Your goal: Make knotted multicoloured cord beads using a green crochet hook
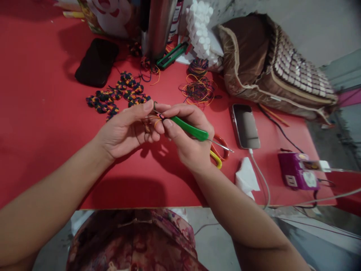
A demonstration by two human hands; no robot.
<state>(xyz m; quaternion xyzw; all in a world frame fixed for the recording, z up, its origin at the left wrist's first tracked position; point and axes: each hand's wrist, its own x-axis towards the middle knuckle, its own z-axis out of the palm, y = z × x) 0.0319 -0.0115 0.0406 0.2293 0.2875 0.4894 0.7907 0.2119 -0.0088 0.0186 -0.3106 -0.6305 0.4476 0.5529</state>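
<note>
My right hand [188, 145] grips a crochet hook [193, 130] by its green handle. One thin metal end points to the lower right, and the other reaches toward my left fingers. My left hand [126, 126] is closed around multicoloured yarn [158, 121], with an orange strand looped near the fingertips. Both hands meet above the red table, their fingertips nearly touching around the small yarn work. Just behind my left hand lies a crocheted strip [105, 101] in dark blue, orange and pink. Loose tangled yarn [199, 90] rests beyond my right hand.
Scissors [216, 160] with red and yellow handles lie partly behind my right wrist. On the right are a charging phone [246, 126], a crumpled tissue [247, 175] and a purple box [295, 171]. A black phone [97, 62], green box cutter [172, 56] and brown bag [248, 52] stand farther back.
</note>
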